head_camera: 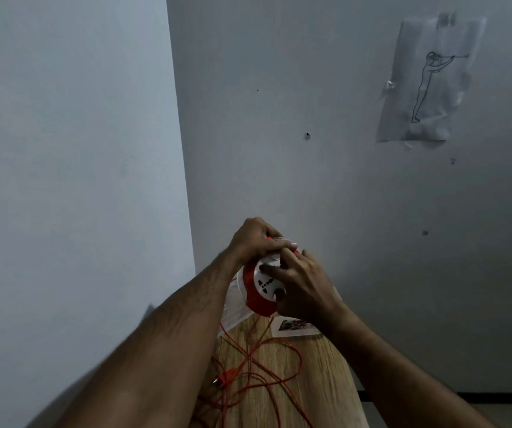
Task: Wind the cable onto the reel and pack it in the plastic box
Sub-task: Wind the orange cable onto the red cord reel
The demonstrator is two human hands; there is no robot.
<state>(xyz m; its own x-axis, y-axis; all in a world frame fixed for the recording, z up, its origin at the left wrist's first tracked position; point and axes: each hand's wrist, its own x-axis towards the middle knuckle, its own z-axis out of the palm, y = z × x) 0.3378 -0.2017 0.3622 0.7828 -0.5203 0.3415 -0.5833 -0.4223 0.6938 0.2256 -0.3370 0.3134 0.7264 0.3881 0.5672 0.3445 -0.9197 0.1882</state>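
A round red and white cable reel (260, 290) with black socket holes on its face is held up above the wooden table (310, 381). My left hand (256, 239) grips the reel's top edge, fingers curled over it. My right hand (301, 288) holds the reel's right side, fingers lying across the white face. A thin orange cable (264, 366) hangs from the reel and lies in loose loops on the table, ending at an orange plug (226, 375). A clear plastic box (233, 307) sits behind and below the reel, partly hidden by my forearm.
A printed paper sheet (294, 327) lies on the table behind the reel. The narrow table stands in a corner between two grey walls. A taped drawing (427, 84) hangs on the right wall. Floor shows at the lower right.
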